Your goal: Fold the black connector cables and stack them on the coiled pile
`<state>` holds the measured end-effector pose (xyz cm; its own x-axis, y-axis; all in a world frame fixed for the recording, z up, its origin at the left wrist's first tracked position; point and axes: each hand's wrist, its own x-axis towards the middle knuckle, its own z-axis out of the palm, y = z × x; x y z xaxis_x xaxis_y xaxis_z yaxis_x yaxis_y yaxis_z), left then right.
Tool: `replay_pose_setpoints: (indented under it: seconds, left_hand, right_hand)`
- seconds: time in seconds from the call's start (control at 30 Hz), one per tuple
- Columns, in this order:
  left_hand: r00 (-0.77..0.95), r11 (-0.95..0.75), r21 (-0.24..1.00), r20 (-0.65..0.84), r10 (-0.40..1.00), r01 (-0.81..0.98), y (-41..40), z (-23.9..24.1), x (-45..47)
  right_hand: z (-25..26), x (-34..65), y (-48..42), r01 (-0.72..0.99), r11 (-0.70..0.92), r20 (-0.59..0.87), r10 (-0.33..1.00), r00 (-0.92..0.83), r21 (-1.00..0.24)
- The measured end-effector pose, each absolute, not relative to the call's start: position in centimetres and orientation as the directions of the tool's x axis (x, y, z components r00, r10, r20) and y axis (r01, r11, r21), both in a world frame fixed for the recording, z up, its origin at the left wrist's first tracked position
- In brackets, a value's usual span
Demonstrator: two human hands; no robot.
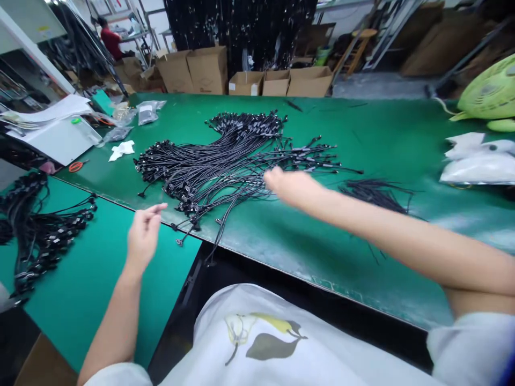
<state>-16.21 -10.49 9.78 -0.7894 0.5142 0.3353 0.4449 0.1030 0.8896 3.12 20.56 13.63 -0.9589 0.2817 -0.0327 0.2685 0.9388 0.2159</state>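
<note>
A large fanned pile of black cables with connector ends lies on the green table. My right hand reaches across to the pile's right side, over the cable strands; it is blurred and its fingers do not show clearly. My left hand hovers above the gap between the two tables, near the cable ends that hang over the edge. Its fingers are loosely curled and apart, holding nothing.
A second bundle of black cables lies on a lower green table at the left. Orange scissors, small plastic bags, white packets, black ties and cardboard boxes surround the area. A person in red works far back.
</note>
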Motion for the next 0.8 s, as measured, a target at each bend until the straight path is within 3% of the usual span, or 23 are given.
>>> replay_pose_setpoints:
  seconds: [0.07,0.13,0.23,0.33,0.43,0.53,0.63,0.73,0.8]
  left_hand:
    - [-0.649,0.192,0.770,0.345,0.678,0.609,-7.5,9.0,-13.0]
    - [-0.507,0.164,0.799,0.196,0.839,0.579,-4.8,8.1,-10.0]
    - [-0.344,0.192,0.926,-0.073,0.936,0.326,-3.1,7.1,-7.5]
    - [-0.202,0.248,0.961,-0.221,0.954,0.120,-3.6,7.3,-8.0]
    - [-0.125,0.169,0.961,-0.199,0.972,-0.218,-4.8,8.5,-9.9]
    - [-0.337,-0.145,0.831,-0.053,0.940,-0.537,-5.6,10.3,-11.4]
    - [-0.540,-0.356,0.737,-0.015,0.842,-0.575,-5.1,11.4,-11.7]
    - [-0.521,-0.230,0.835,-0.079,0.850,-0.501,-3.4,11.0,-11.1]
    - [-0.464,-0.097,0.883,-0.145,0.874,-0.459,-2.1,10.0,-10.5]
  right_hand:
    - [13.3,4.3,15.7,-0.004,0.998,-0.208,0.011,-0.978,0.070]
    - [13.4,4.9,12.7,-0.113,0.993,-0.211,-0.115,-0.971,-0.022]
    - [14.0,5.0,13.2,0.028,1.000,-0.091,0.027,-0.996,-0.004]
    - [13.4,5.8,18.3,0.177,0.982,0.000,0.177,-0.984,-0.070]
    - [11.5,7.9,23.3,0.166,0.929,0.064,0.197,-0.978,-0.330]
    - [9.3,10.1,24.7,0.146,0.866,0.171,0.255,-0.952,-0.478]
    - [7.8,11.6,22.3,0.101,0.941,0.287,0.199,-0.937,-0.324]
    - [7.9,12.4,18.2,-0.029,0.997,0.338,-0.006,-0.941,-0.064]
    - [8.7,12.5,16.1,-0.091,0.995,0.380,-0.102,-0.920,0.045]
